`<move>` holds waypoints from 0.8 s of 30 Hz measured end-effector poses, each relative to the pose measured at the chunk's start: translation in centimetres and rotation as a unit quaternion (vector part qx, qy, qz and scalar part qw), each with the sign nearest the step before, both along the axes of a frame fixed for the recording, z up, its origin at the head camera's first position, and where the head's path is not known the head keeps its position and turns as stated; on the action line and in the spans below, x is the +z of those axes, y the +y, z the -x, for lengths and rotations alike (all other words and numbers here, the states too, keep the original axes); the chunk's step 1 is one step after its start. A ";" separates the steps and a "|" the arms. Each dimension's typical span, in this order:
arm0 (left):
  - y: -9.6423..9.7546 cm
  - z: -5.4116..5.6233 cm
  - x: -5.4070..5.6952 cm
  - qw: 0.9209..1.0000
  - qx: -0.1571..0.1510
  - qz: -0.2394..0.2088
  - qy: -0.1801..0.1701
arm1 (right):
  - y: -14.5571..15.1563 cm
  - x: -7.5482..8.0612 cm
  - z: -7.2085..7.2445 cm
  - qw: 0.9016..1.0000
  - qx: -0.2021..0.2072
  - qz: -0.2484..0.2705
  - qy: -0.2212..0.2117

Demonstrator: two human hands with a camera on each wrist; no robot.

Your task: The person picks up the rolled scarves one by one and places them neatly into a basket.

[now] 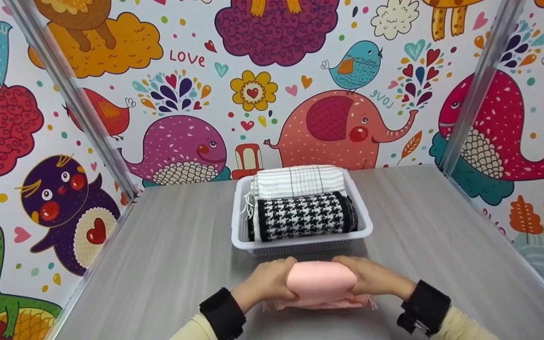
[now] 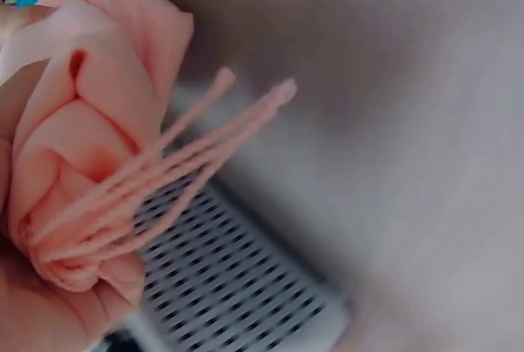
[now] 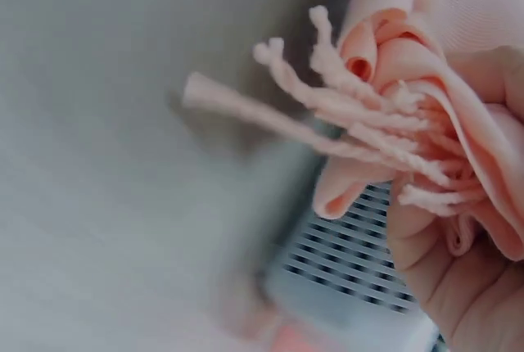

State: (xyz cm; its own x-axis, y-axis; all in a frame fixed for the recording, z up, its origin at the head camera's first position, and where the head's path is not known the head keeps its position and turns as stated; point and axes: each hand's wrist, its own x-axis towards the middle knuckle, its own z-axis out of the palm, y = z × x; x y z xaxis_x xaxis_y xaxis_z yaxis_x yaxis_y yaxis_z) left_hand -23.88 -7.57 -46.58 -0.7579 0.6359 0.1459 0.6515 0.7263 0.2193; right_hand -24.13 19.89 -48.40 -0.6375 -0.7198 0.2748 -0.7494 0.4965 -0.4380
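A rolled pink scarf (image 1: 321, 282) with twisted fringe is held above the table in front of the basket. My left hand (image 1: 269, 282) grips its left end and my right hand (image 1: 373, 277) grips its right end. Tassels (image 2: 188, 160) stick out past the left palm in the left wrist view, and more fringe (image 3: 368, 123) hangs by the right fingers in the right wrist view. Just beyond stands a white plastic basket (image 1: 369, 226). Inside it lie a black-and-white houndstooth scarf (image 1: 305, 216) and, behind that, a white checked scarf (image 1: 300, 182), both rolled.
The grey wood-grain table (image 1: 182, 236) extends around the basket. Printed cartoon panels (image 1: 253, 94) enclose it at the back and both sides, with metal posts (image 1: 482, 89) at the rear corners. Black bands (image 1: 223, 312) circle both wrists.
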 end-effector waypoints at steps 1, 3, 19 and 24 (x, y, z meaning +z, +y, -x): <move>-0.1 -0.1 0.7 1.000 -0.004 -0.001 0.012 | 0.0 0.8 0.0 1.000 -0.002 -0.001 0.003; -0.3 -0.1 2.1 0.999 -0.012 -0.004 0.036 | -0.2 2.3 0.2 1.000 -0.005 0.001 0.014; -0.8 3.5 11.1 0.968 0.061 -0.164 0.178 | -1.6 13.2 5.7 0.993 -0.111 0.047 0.013; -0.4 6.9 12.3 0.961 0.106 -0.184 0.176 | -2.2 13.8 8.9 0.985 -0.158 0.068 0.023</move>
